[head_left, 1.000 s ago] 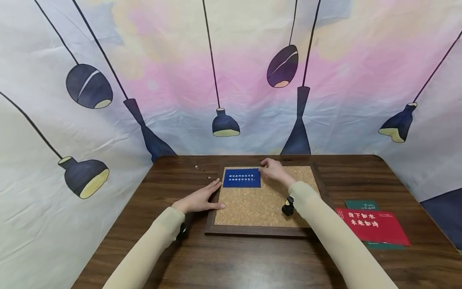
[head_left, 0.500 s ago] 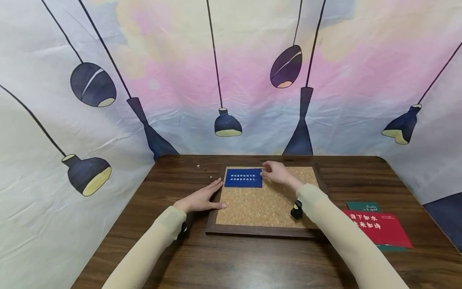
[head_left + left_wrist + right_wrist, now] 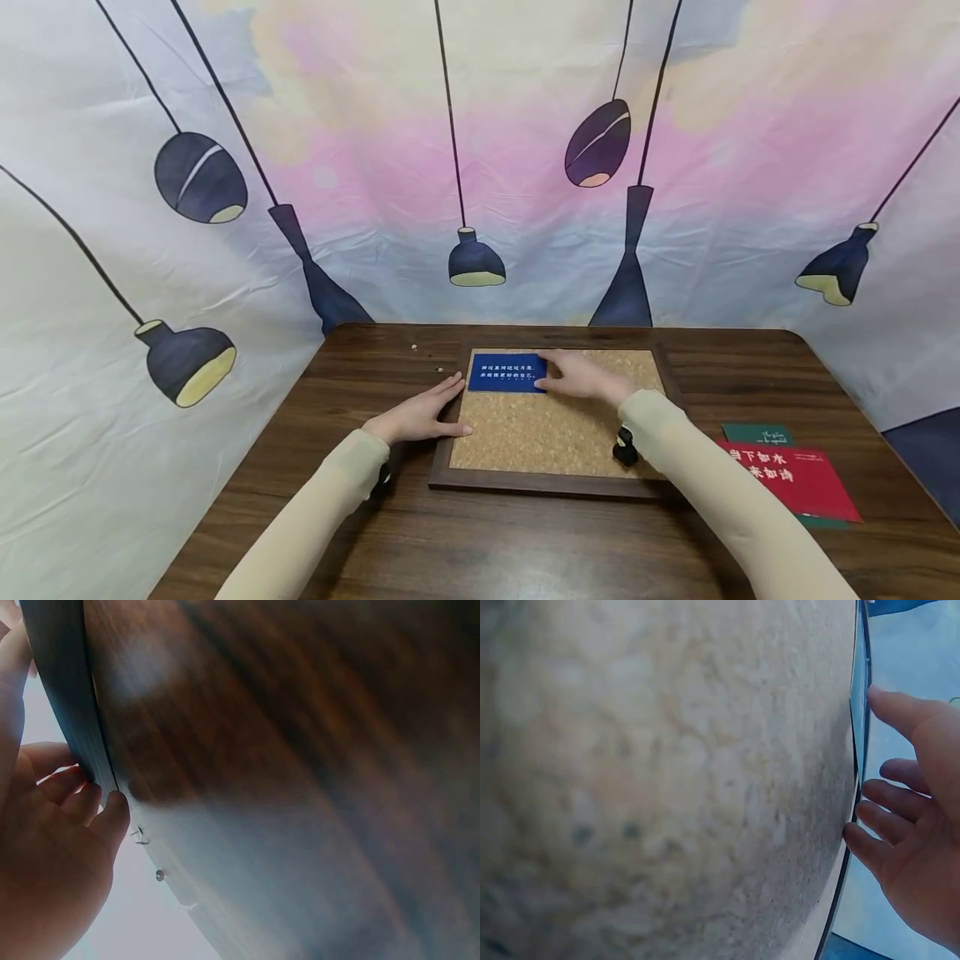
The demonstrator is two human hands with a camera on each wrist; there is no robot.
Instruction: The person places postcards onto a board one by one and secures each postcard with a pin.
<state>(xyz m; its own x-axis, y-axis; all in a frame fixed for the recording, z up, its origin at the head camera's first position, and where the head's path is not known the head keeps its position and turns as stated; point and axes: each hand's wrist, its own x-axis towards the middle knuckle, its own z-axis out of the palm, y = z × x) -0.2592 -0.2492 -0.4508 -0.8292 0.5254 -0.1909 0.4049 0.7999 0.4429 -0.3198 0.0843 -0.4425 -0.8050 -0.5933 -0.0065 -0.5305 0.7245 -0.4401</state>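
A cork board (image 3: 540, 433) with a dark wooden frame lies on the table. At its upper left corner is a blue card (image 3: 502, 372) with white writing. My left hand (image 3: 412, 417) rests on the board's left side, fingers along the frame and thumb over its inner edge. My right hand (image 3: 577, 374) is at the card's right edge, its thumb on the lower right part and its fingertips by the upper right corner. In the right wrist view, the right fingers (image 3: 874, 844) are spread and relaxed, touching down at the board, and the card (image 3: 859, 697) shows edge-on.
Two small thumbtacks lie beyond the left hand, one thumbtack (image 3: 160, 875) standing apart from the other. Right of the board, a red card (image 3: 821, 483) with white writing overlaps a green card (image 3: 738, 432), partly behind the right sleeve (image 3: 735, 500). A patterned cloth (image 3: 525, 167) hangs behind the table (image 3: 360, 533).
My right hand has gone from bunched fingers at the card's upper right corner to spread thumb and fingers along its right edge. The left hand stays in place on the frame.
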